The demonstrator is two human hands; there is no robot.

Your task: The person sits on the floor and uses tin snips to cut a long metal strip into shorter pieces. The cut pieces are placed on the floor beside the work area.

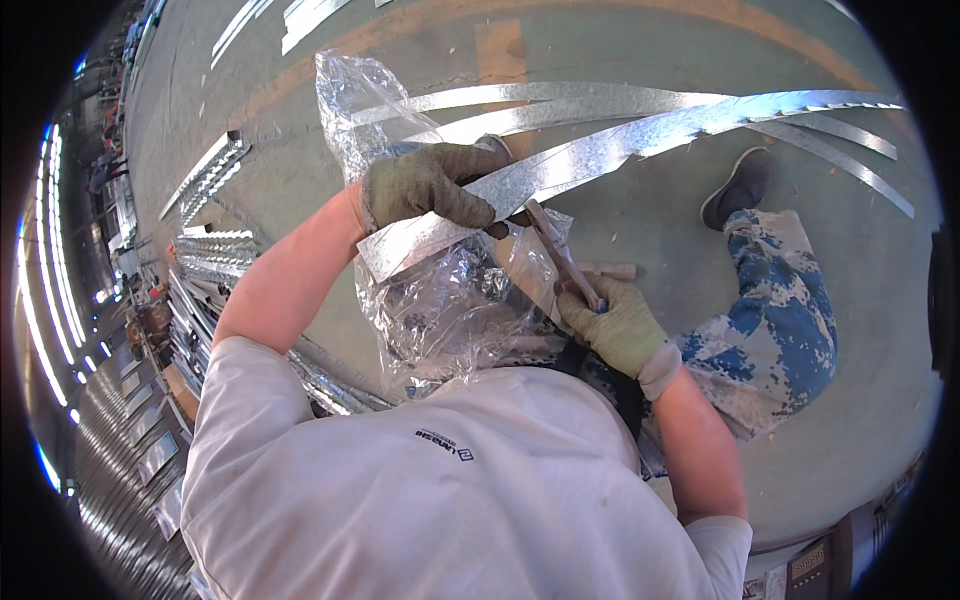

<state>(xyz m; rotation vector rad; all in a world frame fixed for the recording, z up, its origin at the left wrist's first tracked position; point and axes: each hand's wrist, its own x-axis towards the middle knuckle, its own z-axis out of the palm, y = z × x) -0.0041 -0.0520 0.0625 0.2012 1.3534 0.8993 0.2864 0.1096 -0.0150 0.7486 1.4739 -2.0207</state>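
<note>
My left hand (430, 185), in a worn olive glove, is closed around a long shiny sheet-metal strip (640, 135). The strip runs off to the far right, where its edge looks notched; its near-left end (410, 248) shows below my glove. In my right hand (615, 325), also gloved, is a narrow brown hand tool (562, 250). Its far end meets or lies just beside the strip's lower edge near my left fingers; its exact kind is unclear. Crumpled clear plastic film (450, 310) lies under the strip, over my lap.
More metal strips (560, 112) lie on the green floor beyond my hands. Stacked metal profiles (215, 250) are at the left. A short wooden piece (608, 270) shows beside the tool. My camouflage-trousered leg (780, 310) and dark shoe (738, 187) extend right.
</note>
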